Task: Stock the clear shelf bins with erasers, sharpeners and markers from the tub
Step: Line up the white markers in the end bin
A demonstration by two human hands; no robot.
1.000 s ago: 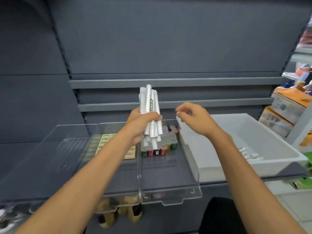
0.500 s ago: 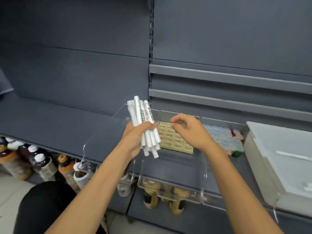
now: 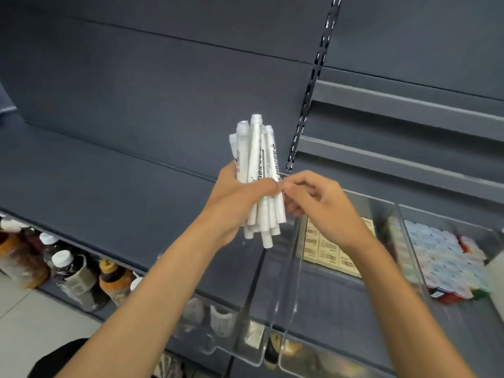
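Note:
My left hand grips a bundle of several white markers, held upright above the clear shelf bins. My right hand is against the bundle's right side, fingers curled, thumb and forefinger pinching one marker. Below the bundle is the left clear bin with nothing in it. The middle bin holds tan erasers. The right bin holds colourful sharpeners. Only a white sliver of the tub shows at the right edge.
The bins sit on a dark grey shelf with a grey back wall and slotted upright. Bottles stand on the lower shelf at left, more beneath the bins. Pale floor at bottom left.
The view has swung left, so the tub has slid almost out of sight. My right hand has closed in on the marker bundle, which my left hand still holds upright.

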